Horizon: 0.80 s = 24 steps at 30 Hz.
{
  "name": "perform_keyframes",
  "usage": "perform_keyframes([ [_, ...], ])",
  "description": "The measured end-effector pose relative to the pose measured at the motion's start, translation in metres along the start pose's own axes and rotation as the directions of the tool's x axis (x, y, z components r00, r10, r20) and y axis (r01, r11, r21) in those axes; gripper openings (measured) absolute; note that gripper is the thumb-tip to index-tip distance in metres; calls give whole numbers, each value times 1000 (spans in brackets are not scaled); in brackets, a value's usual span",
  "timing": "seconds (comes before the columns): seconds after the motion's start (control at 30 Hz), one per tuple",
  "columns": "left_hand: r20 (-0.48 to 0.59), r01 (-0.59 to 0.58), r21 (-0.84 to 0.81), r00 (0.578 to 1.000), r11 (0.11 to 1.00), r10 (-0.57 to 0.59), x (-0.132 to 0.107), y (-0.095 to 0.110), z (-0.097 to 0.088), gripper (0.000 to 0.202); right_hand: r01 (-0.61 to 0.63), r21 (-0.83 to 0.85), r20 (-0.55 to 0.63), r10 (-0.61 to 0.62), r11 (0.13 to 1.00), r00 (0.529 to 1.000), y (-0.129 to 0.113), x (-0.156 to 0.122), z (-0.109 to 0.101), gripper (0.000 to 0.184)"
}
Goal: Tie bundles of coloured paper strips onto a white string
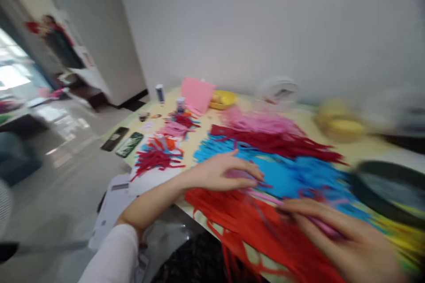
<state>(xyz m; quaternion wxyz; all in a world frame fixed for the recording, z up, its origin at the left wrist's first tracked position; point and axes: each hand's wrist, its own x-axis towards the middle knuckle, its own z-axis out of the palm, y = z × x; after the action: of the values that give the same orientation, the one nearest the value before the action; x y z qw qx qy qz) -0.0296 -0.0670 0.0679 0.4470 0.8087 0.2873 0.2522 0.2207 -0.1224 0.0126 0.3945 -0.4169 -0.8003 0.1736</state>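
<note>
My left hand (229, 172) is over the blue paper strips (215, 148) and the near orange-red strips (239, 216). Its fingers are bent towards the thumb, and blur hides what lies between them. My right hand (352, 239), at the lower right, is closed around a slim pink thing (323, 226). The pink length points towards my left fingertips; blur keeps me from telling its exact kind. Behind the blue strips lie dark red strips (279, 143) and pink strips (259, 123).
Bundles of mixed strips (156, 154) lie on the table's left, near two phones (130, 144). Farther back are a pink sheet (197, 95), a yellow basket (226, 99) and a glue stick (160, 93). A dark round container (372, 194) stands at the right.
</note>
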Motion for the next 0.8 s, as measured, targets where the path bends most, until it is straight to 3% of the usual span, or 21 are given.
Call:
perform_keyframes([
  [0.1,212,-88,158,976,984,53,13,2,-2,17,40,66,59,-44,997,997,-20,3,-11,25],
  [0.17,279,-165,205,955,965,104,21,-1,2,17,71,63,90,-77,996,993,-28,7,-16,29],
  [0.27,224,-256,399,958,880,177,26,-4,13,15,9,64,171,-20,998,985,-30,7,-26,33],
  [0.37,137,-296,662,951,688,277,26,-6,23,17,-251,129,194,224,959,955,-25,8,-36,37],
  [0.47,108,-372,750,885,547,453,25,-7,31,21,-455,294,272,383,841,883,-15,16,-36,35],
  [0.57,114,-448,749,814,489,570,22,-12,34,20,-532,516,451,315,671,835,-5,23,-24,37],
  [0.67,74,-423,755,814,501,576,19,-21,33,19,-561,674,450,336,481,827,-2,22,-8,34],
  [0.73,16,-367,772,827,519,562,16,-29,33,20,-544,731,405,381,411,831,-4,19,0,32],
  [0.8,-82,-308,783,810,541,580,15,-34,39,21,-510,771,358,402,382,843,-11,18,5,29],
])
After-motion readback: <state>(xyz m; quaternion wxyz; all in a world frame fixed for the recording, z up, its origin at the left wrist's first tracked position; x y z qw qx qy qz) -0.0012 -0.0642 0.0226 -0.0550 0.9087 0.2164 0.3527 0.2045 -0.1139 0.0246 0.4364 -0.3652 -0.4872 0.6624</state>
